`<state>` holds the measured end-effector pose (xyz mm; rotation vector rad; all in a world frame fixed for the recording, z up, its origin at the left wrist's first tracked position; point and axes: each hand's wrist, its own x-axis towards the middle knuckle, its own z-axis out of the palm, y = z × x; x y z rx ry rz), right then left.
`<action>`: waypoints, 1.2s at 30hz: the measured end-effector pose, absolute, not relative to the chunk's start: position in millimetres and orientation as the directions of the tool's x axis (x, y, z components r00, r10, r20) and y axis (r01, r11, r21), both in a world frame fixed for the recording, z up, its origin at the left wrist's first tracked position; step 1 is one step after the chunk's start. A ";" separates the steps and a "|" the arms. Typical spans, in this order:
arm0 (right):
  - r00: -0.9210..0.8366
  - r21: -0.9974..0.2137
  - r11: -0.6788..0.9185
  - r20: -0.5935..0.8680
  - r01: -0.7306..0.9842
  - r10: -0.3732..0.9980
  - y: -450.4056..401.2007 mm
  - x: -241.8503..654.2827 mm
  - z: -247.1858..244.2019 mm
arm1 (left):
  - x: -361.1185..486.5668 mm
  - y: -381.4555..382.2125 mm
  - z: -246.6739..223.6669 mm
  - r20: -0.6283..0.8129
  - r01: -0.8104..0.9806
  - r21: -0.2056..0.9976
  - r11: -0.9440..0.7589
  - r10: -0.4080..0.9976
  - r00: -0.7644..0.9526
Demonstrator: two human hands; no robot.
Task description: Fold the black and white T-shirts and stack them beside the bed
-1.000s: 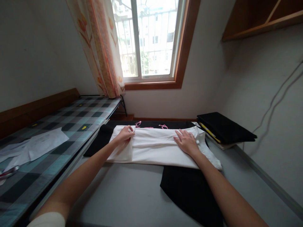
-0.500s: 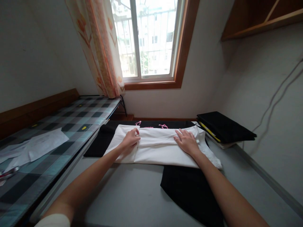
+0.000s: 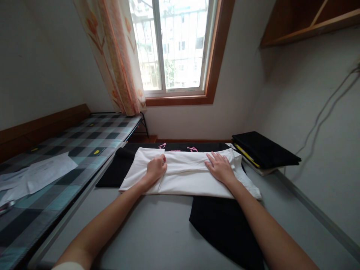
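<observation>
A folded white garment (image 3: 182,184) lies across a black garment (image 3: 225,225) on the grey table. On its left part rests my left hand (image 3: 156,167), fingers curled closed near a fold edge; whether cloth is pinched between them is hidden. My right hand (image 3: 221,167) lies flat with fingers spread on the right part of the white cloth. Black fabric shows at the left, along the far side and below at the right, with pink markings (image 3: 192,149) beyond the white cloth.
A black folder-like stack (image 3: 263,150) with a yellow edge sits at the table's right back. Left of the grey table (image 3: 146,232) is a bed with a checked mattress (image 3: 67,138) and papers (image 3: 47,172). A window (image 3: 180,48) and curtain (image 3: 118,56) are behind.
My left hand has turned knuckles-up, its fingers curled more tightly at the fold. My right hand remains flat on the cloth. The view has shifted slightly.
</observation>
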<state>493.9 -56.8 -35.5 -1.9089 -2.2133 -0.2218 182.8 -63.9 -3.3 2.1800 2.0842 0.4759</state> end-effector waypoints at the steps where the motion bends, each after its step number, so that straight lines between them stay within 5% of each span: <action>1: -0.142 -0.012 0.150 0.255 0.989 0.956 -57.2 493.8 -35.6 | 183.2 -64.5 -4.9 0.172 0.962 0.264 -0.071 0.985 0.026; 16: -0.134 -0.012 0.141 0.235 0.990 0.963 -58.2 491.6 -32.9 | 183.6 -53.3 -2.1 0.152 0.832 0.533 -0.153 0.985 0.084; 21: -0.138 -0.013 0.145 0.236 0.989 0.962 -59.1 491.3 -32.0 | 190.2 -55.0 3.0 0.164 0.876 0.459 -0.151 0.983 0.084; 27: -0.137 -0.009 0.144 0.235 0.990 0.962 -59.1 491.6 -32.0 | 165.2 -45.3 -3.3 0.391 0.969 0.209 -0.131 0.920 0.041; 36: -0.143 -0.023 0.153 0.252 0.988 0.957 -58.7 492.8 -34.1 | 138.8 -31.9 -19.9 0.220 0.986 0.165 0.000 0.975 -0.037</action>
